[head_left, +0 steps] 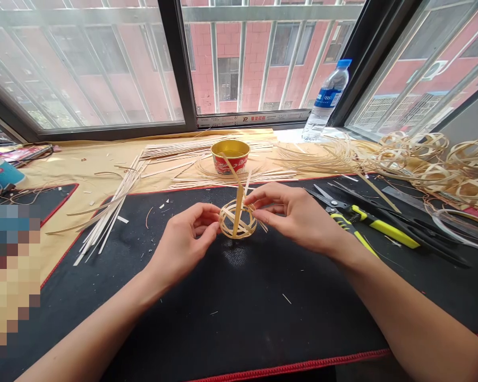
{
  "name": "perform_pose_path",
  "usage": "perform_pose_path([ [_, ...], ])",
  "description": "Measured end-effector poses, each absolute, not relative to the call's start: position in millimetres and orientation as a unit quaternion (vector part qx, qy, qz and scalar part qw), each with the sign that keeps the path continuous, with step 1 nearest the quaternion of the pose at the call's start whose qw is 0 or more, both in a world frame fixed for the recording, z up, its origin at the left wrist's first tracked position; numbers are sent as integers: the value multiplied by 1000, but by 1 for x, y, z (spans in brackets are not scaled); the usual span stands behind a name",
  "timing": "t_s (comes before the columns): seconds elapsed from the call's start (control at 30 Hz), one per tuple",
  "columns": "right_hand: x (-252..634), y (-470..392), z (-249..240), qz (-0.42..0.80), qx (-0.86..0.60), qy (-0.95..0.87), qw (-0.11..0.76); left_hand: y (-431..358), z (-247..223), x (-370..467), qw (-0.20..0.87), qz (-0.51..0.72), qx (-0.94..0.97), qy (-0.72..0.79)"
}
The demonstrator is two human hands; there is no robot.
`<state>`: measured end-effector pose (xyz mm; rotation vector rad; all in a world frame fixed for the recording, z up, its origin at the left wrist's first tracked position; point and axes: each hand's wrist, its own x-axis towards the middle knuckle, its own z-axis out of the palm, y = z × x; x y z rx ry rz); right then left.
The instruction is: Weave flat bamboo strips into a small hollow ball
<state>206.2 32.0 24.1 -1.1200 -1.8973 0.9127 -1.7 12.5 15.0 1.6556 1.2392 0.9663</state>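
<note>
A small open-weave ball of bamboo strips (238, 225) is held low over the black mat (239, 307). From its top several loose strip ends stick up, one wide strip (238, 204) standing nearly upright. My left hand (193, 228) pinches the ball's left side between thumb and curled fingers. At the upper right of the ball, my right hand (287, 212) has its thumb and fingertips closed on the woven strips. Just what lies between the right fingertips is partly hidden.
Behind the ball stands a red and gold bowl (231, 159). Bamboo strips (111, 209) lie to the left. On the right are yellow-black pliers (374, 225), scissors (326, 199) and several woven balls (470, 159). A water bottle (326, 101) stands by the window.
</note>
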Motion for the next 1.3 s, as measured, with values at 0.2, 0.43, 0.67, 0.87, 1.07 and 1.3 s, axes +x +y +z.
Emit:
perform_pose_path([
  [0.2,202,30,22,320,-388,-775,382,11,17,-3,331,413,688,498],
  [0.43,197,26,19,307,-340,-792,405,12,19,-5,185,413,746,488],
  [0.67,196,27,19,318,-389,-737,452,15,21,-7,261,445,687,511],
  [0.87,196,28,19,399,-389,-715,423,12,23,-4,400,477,599,503],
  [1.07,197,27,19,397,-405,-732,376,10,22,-1,420,436,626,492],
  [1.3,199,27,21,343,-353,-789,367,8,27,1,367,427,681,467],
])
